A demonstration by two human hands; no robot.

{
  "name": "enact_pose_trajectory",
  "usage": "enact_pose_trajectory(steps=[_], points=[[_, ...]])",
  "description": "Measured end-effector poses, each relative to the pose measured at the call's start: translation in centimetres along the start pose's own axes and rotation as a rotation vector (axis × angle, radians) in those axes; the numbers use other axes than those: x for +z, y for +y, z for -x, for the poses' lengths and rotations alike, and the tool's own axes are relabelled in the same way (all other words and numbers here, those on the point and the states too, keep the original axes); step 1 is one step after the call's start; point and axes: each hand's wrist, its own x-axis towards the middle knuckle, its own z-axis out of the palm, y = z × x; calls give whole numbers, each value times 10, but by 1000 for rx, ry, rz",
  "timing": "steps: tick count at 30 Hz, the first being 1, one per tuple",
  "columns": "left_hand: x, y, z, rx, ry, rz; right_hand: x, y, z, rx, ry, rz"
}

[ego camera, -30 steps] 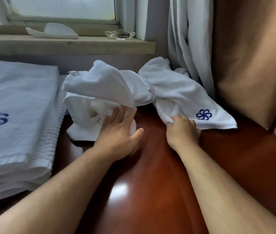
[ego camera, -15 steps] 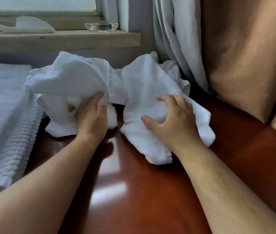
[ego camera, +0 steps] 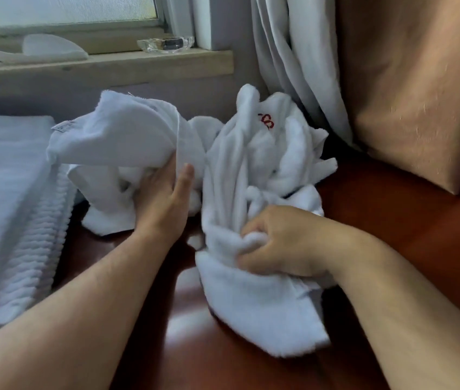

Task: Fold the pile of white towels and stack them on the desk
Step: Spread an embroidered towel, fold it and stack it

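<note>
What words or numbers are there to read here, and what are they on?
No words can be read.
Tag on the left towel, by the left hand: print too blurred.
Stitched mark on the right towel, gripped by the right hand: a curly sign, no letters.

Dim daylight from the window (ego camera: 62,9) at upper left puts pale glare on the glossy tabletop (ego camera: 392,220), and the whole frame is slightly motion-blurred, with wide-angle bending at the edges.
</note>
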Motion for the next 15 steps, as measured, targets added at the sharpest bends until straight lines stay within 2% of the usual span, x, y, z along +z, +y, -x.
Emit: enact_pose_trajectory(steps=[2, 3, 5, 7, 9, 11, 13, 15], points=[[1, -3, 0, -33, 36, 134, -3, -5, 12, 4, -118, 43], [0, -3, 0, -41, 43, 156, -3, -8, 14, 3, -67, 25], [-1, -2, -2, -32, 22, 144, -1, -9, 8, -11, 236, 72], [-2, -1, -4, -23, -10, 142, 2, -10, -1, 37, 401, 193], [-3, 0, -2, -65, 20, 160, 8, -10, -7, 74, 350, 104], [-3, 0, 2, -140, 102, 160, 11, -5, -11, -34, 254, -50], [-4, 0, 3, -190, 154, 169, 9, -1, -9, -150, 104, -118], [-6, 2, 2, -177, 138, 170, 1, 0, -2, -198, -107, -171]])
